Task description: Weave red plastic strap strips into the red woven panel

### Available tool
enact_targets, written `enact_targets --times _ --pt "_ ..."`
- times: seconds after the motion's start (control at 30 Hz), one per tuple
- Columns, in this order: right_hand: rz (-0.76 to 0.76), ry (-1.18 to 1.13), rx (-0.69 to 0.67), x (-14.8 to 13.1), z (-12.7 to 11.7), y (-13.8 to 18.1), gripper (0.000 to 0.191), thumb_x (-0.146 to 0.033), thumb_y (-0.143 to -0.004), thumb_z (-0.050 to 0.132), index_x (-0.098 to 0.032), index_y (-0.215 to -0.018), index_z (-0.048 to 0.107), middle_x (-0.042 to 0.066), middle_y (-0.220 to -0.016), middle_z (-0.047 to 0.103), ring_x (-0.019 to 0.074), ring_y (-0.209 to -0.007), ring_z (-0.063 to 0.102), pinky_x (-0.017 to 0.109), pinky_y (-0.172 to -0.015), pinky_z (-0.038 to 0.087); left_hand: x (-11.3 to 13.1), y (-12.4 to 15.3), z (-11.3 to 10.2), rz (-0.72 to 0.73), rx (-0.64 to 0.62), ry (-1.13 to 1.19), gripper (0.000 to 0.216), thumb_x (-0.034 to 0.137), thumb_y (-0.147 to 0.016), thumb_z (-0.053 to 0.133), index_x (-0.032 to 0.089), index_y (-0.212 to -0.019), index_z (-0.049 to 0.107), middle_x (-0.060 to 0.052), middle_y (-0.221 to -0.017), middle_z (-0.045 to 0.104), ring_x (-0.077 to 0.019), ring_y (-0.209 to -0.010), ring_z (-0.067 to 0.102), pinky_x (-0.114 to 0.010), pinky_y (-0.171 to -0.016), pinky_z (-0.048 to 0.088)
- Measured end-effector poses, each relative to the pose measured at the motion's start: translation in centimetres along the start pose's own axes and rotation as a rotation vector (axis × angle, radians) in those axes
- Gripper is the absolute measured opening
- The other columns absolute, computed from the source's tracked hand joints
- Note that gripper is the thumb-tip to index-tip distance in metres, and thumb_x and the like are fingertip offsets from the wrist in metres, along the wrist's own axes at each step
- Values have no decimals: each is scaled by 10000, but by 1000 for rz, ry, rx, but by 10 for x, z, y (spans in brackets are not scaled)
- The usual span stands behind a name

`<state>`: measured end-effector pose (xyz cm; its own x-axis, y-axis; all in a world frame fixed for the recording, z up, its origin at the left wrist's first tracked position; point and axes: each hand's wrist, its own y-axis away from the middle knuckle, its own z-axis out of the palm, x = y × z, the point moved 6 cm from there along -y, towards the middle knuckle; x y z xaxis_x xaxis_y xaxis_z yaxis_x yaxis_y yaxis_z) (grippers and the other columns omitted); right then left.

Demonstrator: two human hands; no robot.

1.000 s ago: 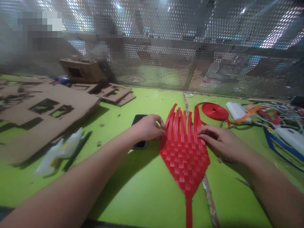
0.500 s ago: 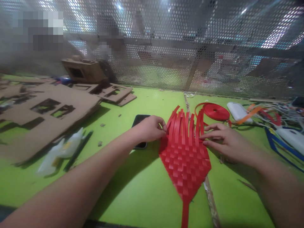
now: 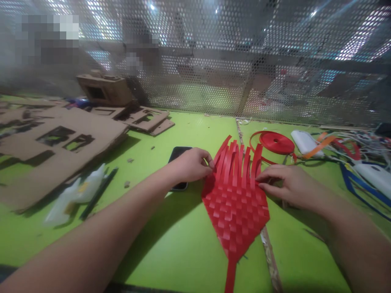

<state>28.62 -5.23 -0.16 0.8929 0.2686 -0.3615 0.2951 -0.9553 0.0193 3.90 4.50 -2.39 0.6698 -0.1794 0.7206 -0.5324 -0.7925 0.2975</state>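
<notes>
A red woven ribbon piece (image 3: pixel 234 207) lies flat on the green table (image 3: pixel 171 244), its loose strips fanning up at the far end and a single tail running toward me. My left hand (image 3: pixel 191 165) is closed in a pinch on the leftmost loose strips. My right hand (image 3: pixel 290 185) has its fingertips pinched on the strips at the weave's right edge. A red ribbon roll (image 3: pixel 276 142) sits just beyond the weave, its ribbon curling to it.
A black phone (image 3: pixel 179 156) lies under my left hand. Cardboard sheets with cut-outs (image 3: pixel 61 140) and a cardboard box (image 3: pixel 104 89) fill the left. A white bottle (image 3: pixel 73 195), white objects (image 3: pixel 304 142) and coloured ribbons (image 3: pixel 357 162) lie about. A perforated metal screen (image 3: pixel 214 81) closes the back.
The weave has turned slightly, its tail swinging to the left. My right hand lifted its fingers briefly and now pinches the right strips again. The left hand stays at the left strips.
</notes>
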Motion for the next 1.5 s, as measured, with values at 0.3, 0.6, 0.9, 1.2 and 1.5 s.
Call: enact_targets --times 0.3,0.6,0.9,1.2,1.5 --pt "57 20 4 0 1 -2 152 -299 -884 628 -251 -965 748 48 -977 722 202 -796 676 338 -702 539 1 0 0 10 8 -15 192 313 -738 704 226 -909 717 -37 -827 751 -187 -715 684 -290 -607 499" --pt "15 -52 -19 -2 1 -2 154 -293 -879 636 -244 -955 760 57 -985 734 208 -817 686 335 -736 548 8 5 -2 20 9 -63 179 296 -751 672 249 -912 734 -20 -835 760 -186 -703 682 -288 -597 507" --pt "54 -91 -24 3 0 -1 110 -260 -849 662 -242 -928 737 40 -954 744 198 -799 696 319 -727 552 7 4 -1 29 -2 -84 210 288 -746 662 235 -929 750 -34 -833 761 -182 -719 680 -279 -615 502" --pt "4 -102 -24 -3 -1 -1 103 -230 -834 681 -235 -902 758 56 -929 755 210 -781 704 318 -698 564 8 5 0 32 -18 -72 223 307 -743 656 234 -933 747 -50 -889 764 -194 -759 674 -295 -653 503" --pt "11 -153 -68 -1 2 -1 114 -236 -846 678 -246 -921 764 46 -970 754 217 -843 720 329 -760 579 15 12 3 73 8 -181 205 342 -792 640 253 -947 740 -46 -905 752 -190 -707 658 -293 -596 467"
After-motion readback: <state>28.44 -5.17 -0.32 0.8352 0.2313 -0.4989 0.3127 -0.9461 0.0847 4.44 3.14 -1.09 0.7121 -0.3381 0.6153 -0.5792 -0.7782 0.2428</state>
